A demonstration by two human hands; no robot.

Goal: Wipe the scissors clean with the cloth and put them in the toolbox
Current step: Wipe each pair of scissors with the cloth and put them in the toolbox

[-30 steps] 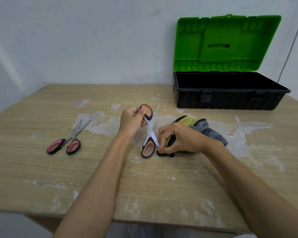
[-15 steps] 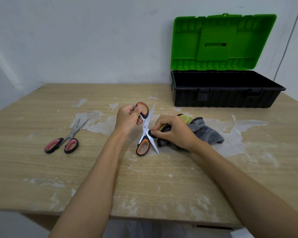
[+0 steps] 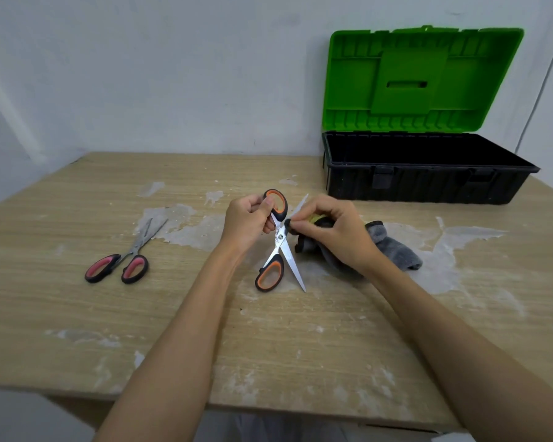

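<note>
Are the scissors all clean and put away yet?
Not yet. The toolbox is open, with no scissors visible inside. The left hand holds the orange-handled scissors open while the right hand rubs the cloth along a blade. The pink-handled scissors wait untouched on the table.

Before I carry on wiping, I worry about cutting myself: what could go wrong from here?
1. The orange-handled scissors are spread open; your right hand pinches the cloth on the upper blade, so a slip could draw fingers along its edge.
2. The lower blade's tip points at you, bare, near the table; it could snag.
3. Your left hand grips only the upper handle loop, so the blades might swing shut on the cloth.
</note>
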